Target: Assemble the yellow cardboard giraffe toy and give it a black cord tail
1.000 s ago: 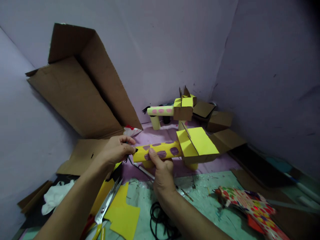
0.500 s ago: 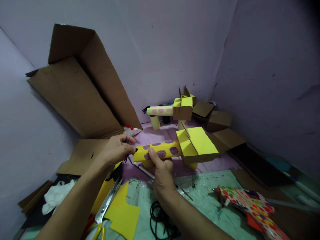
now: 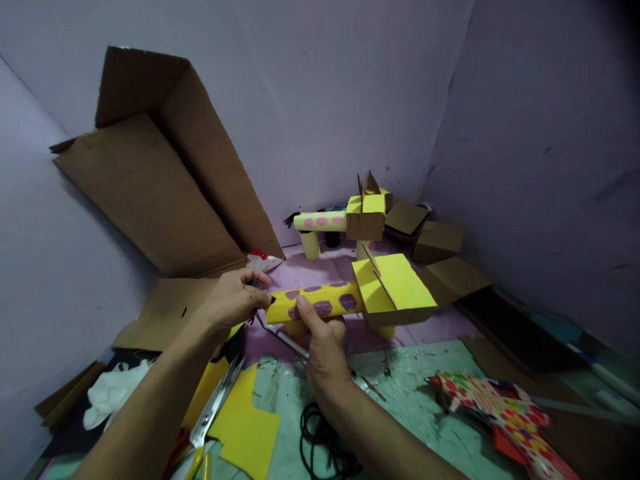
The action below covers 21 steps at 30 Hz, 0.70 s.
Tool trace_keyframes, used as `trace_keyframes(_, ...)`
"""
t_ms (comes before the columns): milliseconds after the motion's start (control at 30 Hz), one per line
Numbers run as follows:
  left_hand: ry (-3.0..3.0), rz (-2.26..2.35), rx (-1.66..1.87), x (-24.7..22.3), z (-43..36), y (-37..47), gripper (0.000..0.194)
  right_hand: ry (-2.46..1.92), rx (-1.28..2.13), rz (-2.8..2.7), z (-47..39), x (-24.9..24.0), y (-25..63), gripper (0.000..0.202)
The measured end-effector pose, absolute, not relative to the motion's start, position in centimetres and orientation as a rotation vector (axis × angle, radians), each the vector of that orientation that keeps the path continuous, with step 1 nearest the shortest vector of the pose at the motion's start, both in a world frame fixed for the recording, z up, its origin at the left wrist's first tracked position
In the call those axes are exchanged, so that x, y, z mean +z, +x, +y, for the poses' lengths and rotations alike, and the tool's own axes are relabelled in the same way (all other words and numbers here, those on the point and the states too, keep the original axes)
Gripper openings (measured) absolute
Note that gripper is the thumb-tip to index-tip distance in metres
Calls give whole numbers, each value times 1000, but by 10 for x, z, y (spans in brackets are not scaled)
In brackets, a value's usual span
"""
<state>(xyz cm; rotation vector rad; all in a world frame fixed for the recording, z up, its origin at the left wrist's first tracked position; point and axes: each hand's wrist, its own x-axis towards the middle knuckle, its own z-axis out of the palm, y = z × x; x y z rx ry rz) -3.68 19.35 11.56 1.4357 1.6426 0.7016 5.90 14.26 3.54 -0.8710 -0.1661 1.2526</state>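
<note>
A yellow tube with purple spots [image 3: 333, 300] lies level, its right end joined to a cardboard box topped with yellow paper [image 3: 407, 283]. Around the tube's middle, my right hand [image 3: 325, 340] is closed, thumb on top. At the tube's left end, my left hand [image 3: 243, 293] pinches a small black piece, mostly hidden by the fingers; black strands hang below. Short yellow legs show under the model. Behind it stands a similar pale yellow model with pink spots [image 3: 323, 221] and a black tassel [image 3: 290, 220].
Yellow-handled scissors [image 3: 213, 407] and yellow paper scraps [image 3: 250, 427] lie at front left, black cord [image 3: 320, 440] at front centre. A flower-patterned glue gun [image 3: 500, 407] is at right. Large folded cardboard [image 3: 145, 187] leans on the left wall.
</note>
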Motion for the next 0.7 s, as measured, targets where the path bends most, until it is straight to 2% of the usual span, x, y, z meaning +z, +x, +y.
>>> trace_keyframes(433,1440,1669,683,117,192,-36,32,-850,1233,-184,144,32,58,40)
trace_keyframes(700,1323,1467,634,114,192,-53,37,-847,1229,-184,143,32,58,37)
